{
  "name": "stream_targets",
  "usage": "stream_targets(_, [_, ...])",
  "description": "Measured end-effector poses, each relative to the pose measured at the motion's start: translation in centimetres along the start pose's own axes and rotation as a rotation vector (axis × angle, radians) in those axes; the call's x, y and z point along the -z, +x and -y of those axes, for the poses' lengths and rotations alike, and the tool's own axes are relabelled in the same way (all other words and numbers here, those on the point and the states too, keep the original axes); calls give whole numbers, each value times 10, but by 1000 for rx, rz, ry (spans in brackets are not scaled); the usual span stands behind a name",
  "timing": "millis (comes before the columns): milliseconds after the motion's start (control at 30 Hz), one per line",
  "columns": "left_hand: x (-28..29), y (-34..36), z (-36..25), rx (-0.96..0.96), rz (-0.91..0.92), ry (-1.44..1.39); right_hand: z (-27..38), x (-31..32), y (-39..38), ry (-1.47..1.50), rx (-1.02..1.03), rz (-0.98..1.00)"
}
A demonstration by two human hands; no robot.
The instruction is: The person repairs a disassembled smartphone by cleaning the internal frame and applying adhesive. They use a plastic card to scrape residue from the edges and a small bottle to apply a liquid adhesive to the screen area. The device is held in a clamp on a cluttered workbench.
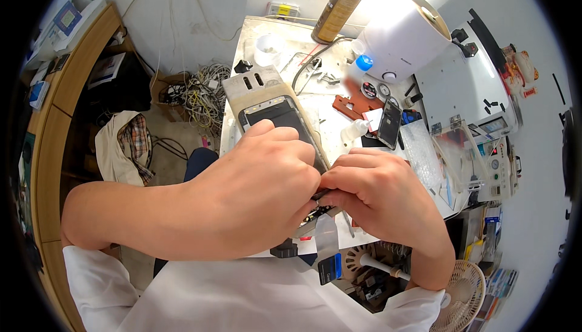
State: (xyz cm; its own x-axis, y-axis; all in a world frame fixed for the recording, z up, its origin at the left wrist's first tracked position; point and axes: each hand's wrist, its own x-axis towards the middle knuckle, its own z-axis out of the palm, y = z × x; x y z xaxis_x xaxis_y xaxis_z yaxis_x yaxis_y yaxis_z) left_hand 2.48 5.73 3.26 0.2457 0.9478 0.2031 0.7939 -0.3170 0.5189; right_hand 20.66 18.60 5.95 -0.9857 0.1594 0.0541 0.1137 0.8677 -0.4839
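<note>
A dismantled phone [271, 111] with a dark screen area and a light frame lies on a metal holder plate [250, 85] at the table's near left. My left hand [254, 183] is closed over the phone's lower half, its fingertips hidden beneath the knuckles. Beside it, my right hand [370, 189] is pinched at the phone's lower right end, thumb and fingers nearly meeting the left hand. Small parts show under the fingertips; what the two hands grip there is hidden. Just below hangs a clear plastic strip [326, 235] with a blue end piece [330, 269].
Right of the phone lie another opened phone [389, 124], a brown clamp [348, 106] and a small white bottle [354, 129]. Behind stand a spray can [337, 14], a white cup [267, 49] and a large white appliance [406, 38]. A fan [459, 295] is at lower right.
</note>
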Motion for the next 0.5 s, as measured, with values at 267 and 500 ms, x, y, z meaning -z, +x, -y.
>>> stream_targets(267, [-2,7,0,-3,-14,-21,-4,1,-5,-31,-16,-29])
stream_targets(500, [-5,8,1,2,-44,-46,-6,1,-6,-10,-19,-45])
